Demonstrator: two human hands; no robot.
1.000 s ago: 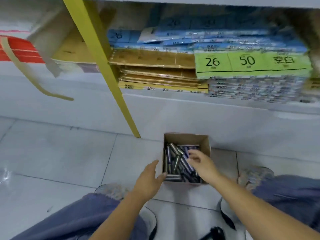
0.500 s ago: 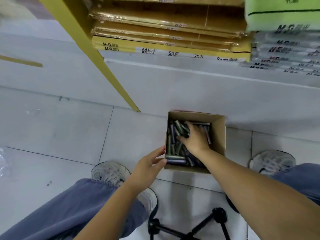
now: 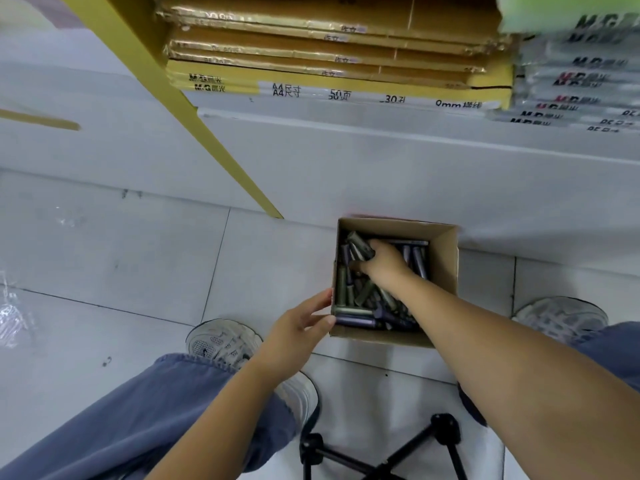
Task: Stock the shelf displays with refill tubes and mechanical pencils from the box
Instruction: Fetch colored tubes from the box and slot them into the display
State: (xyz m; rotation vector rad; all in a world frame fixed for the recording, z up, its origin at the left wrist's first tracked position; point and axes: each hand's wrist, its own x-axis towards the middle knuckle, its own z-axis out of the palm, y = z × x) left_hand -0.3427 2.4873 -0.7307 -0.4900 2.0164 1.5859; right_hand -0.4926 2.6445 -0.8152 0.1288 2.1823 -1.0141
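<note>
view: single, on my head | facing: forward and down | range: close over the box [image 3: 444,261] at centre | top edge: shelf [image 3: 381,157]

You had one cardboard box [image 3: 445,258], its refill tubes [image 3: 356,320] too many and jumbled to count. Two hands were in view, your left hand [image 3: 294,336] and right hand [image 3: 384,261], two grey shoes [image 3: 221,341], one black stand base [image 3: 381,457].

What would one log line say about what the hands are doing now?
step: pick | right hand: in cardboard box, grips refill tubes | left hand: touches box corner
</note>
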